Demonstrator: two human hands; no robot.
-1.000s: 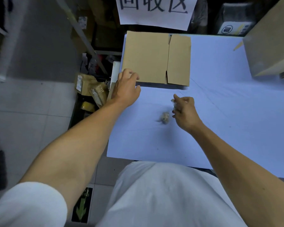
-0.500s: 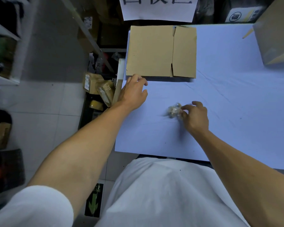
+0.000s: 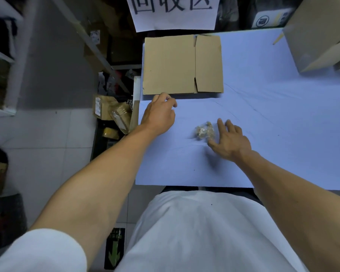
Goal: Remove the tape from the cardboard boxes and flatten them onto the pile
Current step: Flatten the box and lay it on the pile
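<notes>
A flattened brown cardboard box lies at the far left of the light blue table. My left hand hovers just in front of its near edge, fingers loosely curled and holding nothing. A crumpled ball of clear tape sits on the table in front of me. My right hand lies beside it with fingers spread straight, fingertips at the ball's right side. An upright cardboard box stands at the far right corner.
A white paper sign with large black characters hangs behind the table. Left of the table, boxes and packages clutter the floor beside a metal shelf frame. The table's near edge runs close to my body.
My right hand has released the tape ball onto the table and spread its fingers. My left hand has drawn back off the flattened box's near edge.
</notes>
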